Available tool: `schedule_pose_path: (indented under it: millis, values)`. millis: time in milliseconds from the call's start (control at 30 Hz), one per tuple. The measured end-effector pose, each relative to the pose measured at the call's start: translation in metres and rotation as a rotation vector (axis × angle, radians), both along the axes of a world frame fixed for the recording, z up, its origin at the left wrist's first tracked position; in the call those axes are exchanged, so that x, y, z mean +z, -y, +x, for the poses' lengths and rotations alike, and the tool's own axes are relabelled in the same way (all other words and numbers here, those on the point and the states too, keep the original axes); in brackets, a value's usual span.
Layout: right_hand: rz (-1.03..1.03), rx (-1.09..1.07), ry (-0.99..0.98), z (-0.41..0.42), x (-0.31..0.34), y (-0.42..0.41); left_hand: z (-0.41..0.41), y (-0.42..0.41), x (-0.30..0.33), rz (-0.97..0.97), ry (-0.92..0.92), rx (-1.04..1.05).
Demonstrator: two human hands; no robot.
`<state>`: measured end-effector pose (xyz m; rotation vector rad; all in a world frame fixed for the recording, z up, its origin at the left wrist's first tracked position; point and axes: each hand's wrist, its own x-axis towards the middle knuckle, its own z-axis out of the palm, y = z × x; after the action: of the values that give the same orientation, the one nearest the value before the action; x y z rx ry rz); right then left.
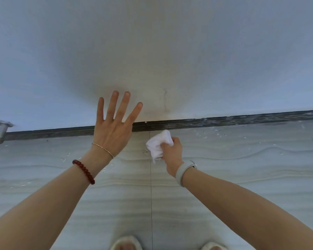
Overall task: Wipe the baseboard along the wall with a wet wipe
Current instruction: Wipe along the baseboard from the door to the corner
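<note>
A dark, narrow baseboard [224, 121] runs across the view where the pale wall [170, 51] meets the tiled floor. My right hand [172, 150] is closed around a crumpled white wet wipe [158, 144], whose top corner sits just below the baseboard near the middle. My left hand [114, 127] is spread flat with fingers apart, held up in front of the wall and covering a stretch of the baseboard. It holds nothing.
A grey metal door stop [1, 130] sticks out of the baseboard at the far left. Small white flecks lie scattered on the grey wavy-patterned floor tiles [242, 168]. My two slippered feet [126, 243] show at the bottom edge.
</note>
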<state>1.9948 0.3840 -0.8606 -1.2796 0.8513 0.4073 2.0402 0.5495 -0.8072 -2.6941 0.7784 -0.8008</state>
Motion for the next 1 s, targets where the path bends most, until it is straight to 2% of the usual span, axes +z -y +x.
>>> schedule_pose_path:
  millis: [67,167,267,400,467,567,633,733,900,933,1000]
  values:
    - [-0.201,0.147,0.092,0.003,-0.002,-0.009,0.005,0.002,-0.012,-0.028,0.053,0.042]
    - [-0.167,0.153,0.096,0.012,-0.006,-0.021,0.012,0.000,-0.027,-0.074,0.054,0.105]
    - [0.018,-0.011,0.016,0.030,-0.008,-0.022,0.021,0.002,-0.036,-0.117,0.045,0.121]
    - [0.168,-0.202,0.036,0.041,-0.008,0.015,0.034,0.003,-0.049,-0.176,0.093,0.095]
    - [0.087,-0.360,0.055,0.041,-0.010,0.050,0.039,0.003,-0.052,-0.188,0.129,0.100]
    - [-0.133,-0.718,0.087,0.042,-0.019,0.114,0.041,0.009,-0.058,-0.218,0.164,0.124]
    - [-0.168,-0.830,0.108,0.046,-0.017,0.131,0.041,0.015,-0.063,-0.243,0.172,0.142]
    - [-0.156,-0.674,0.202,0.049,-0.002,0.084,0.040,0.021,-0.071,-0.291,0.172,0.175]
    - [-0.144,-0.103,0.261,0.038,0.006,-0.009,0.040,0.020,-0.074,-0.296,0.188,0.172]
    - [-0.168,-0.042,0.264,0.037,0.003,-0.010,0.040,0.019,-0.074,-0.299,0.188,0.166]
    - [-0.260,-0.055,0.270,0.041,-0.004,0.010,0.040,0.019,-0.074,-0.310,0.195,0.163]
